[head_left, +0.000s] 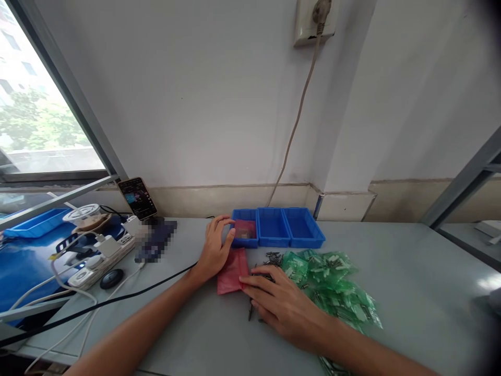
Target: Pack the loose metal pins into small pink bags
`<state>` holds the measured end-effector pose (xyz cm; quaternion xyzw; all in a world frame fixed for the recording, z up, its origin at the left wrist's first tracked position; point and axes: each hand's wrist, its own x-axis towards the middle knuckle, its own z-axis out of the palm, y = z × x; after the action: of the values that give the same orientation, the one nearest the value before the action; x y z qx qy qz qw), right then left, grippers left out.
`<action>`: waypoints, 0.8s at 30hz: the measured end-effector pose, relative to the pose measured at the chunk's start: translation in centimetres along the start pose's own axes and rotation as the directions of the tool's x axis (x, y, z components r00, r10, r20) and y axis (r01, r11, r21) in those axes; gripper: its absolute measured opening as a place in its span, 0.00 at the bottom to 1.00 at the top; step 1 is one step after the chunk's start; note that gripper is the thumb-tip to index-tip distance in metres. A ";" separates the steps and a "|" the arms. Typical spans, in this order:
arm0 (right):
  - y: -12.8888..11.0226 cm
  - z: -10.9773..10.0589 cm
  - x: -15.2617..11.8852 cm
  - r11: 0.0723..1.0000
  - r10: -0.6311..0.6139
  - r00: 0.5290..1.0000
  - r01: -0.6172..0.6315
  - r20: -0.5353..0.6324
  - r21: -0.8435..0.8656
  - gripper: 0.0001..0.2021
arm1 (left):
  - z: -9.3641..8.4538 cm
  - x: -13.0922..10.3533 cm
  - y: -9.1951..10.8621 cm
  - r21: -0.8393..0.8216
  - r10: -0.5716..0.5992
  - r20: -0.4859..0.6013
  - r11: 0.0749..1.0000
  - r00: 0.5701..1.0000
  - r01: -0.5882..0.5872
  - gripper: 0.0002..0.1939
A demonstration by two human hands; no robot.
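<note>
A red plastic bag lies flat on the grey table between my hands. My left hand is at its upper left, fingers apart, close to the left one of three blue bins; that bin has a reddish packet inside. Fingers spread, my right hand rests over small dark metal parts, its fingertips at the bag's right edge. Green plastic bags with small parts in them are piled to the right of my right hand. Neither hand visibly grips anything.
On the left are a phone on a stand, a power strip with chargers, a black mouse and a lidded cup. A black cable runs under my left forearm. Behind the table stands a wall with a socket.
</note>
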<state>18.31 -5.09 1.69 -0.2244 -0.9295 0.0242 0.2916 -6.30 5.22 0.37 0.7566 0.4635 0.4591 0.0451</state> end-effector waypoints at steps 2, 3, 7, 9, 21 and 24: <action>-0.1 -0.5 0.1 0.998 0.002 1.000 -0.001 -0.020 0.055 0.20 | -0.2 0.0 0.1 -0.009 -0.003 -0.030 1.000 1.000 0.003 0.13; -0.1 -0.6 0.1 0.997 0.008 1.000 -0.005 -0.027 0.082 0.20 | -0.3 0.0 0.2 -0.012 -0.005 -0.039 1.000 0.999 0.005 0.13; 0.1 -0.5 -0.1 0.986 0.045 0.995 -0.031 -0.085 0.166 0.18 | -0.4 -0.2 0.7 -0.021 0.008 -0.062 1.000 0.998 -0.009 0.13; 0.2 -0.2 -0.3 0.980 0.076 0.990 -0.052 -0.121 0.191 0.18 | -0.5 -0.3 1.0 -0.023 0.021 -0.067 0.999 0.998 -0.022 0.13; 1.2 0.1 -0.2 0.917 0.386 0.844 -0.305 -0.373 0.258 0.19 | -1.4 -1.2 2.1 -0.056 0.225 0.002 0.973 0.974 -0.225 0.19; 1.5 -0.2 -0.3 0.876 0.474 0.776 -0.367 -0.417 0.312 0.18 | -1.2 -1.7 2.0 -0.053 0.324 0.044 0.945 0.945 -0.322 0.32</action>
<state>19.21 -3.89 1.41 -0.3936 -0.7447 0.1321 0.5225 -6.15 2.34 0.94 0.8328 0.3216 0.4505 -0.0017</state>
